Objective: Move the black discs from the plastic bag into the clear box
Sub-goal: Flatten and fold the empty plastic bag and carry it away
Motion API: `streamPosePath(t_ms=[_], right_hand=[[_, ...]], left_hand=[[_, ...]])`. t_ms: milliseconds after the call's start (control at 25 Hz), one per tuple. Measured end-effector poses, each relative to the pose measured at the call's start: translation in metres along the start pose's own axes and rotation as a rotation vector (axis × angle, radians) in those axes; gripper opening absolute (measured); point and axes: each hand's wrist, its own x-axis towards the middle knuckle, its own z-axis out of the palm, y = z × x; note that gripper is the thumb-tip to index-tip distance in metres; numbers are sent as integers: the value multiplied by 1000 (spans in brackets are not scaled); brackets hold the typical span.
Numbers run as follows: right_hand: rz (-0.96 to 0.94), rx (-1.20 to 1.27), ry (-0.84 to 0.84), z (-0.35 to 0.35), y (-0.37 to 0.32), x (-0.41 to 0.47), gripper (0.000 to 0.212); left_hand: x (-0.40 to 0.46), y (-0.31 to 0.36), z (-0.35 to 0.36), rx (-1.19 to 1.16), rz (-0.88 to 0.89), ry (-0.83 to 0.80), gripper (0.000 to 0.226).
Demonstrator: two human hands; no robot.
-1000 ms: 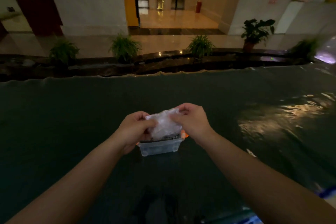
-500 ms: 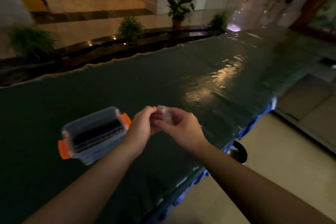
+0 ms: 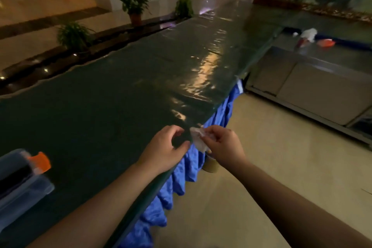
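Observation:
The clear box (image 3: 19,182) with orange latches sits at the far left on the dark green table (image 3: 112,94), cut off by the frame edge; a dark row of black discs (image 3: 15,177) lies inside it. My right hand (image 3: 222,148) pinches the crumpled clear plastic bag (image 3: 198,137) just past the table's near edge, over the floor. Beside the bag, my left hand (image 3: 164,151) hovers over the table edge with curled fingers, thumb and forefinger apart, holding nothing. The bag looks flat and scrunched; I see no discs in it.
A blue skirt (image 3: 177,177) hangs below the table edge. A round bin (image 3: 210,165) stands on the beige floor under my right hand. A steel counter (image 3: 314,70) with small items is at right. Potted plants (image 3: 133,2) line the far side.
My view has swung right, so the box slid to the left edge. Both hands moved off the box to the table's edge; my left hand has let go of the bag.

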Motion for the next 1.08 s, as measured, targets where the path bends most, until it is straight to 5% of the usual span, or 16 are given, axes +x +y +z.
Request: streamPosePath(t_ms=[200,480,720,1080], right_hand=[[-13,-93,76,-94,92,29,8],[-131,-336,69,-145,182,90,11],[-32,-361,-46,-111,264,162,12],[228,-382,-317,14,436,251,17]], left_hand=[[53,50,98,285,147,-69,76],[138,63,182,543,121,-182,113],[232,11,260,394,94,-289,105],[285,-110,400,224,-216,-440,83]])
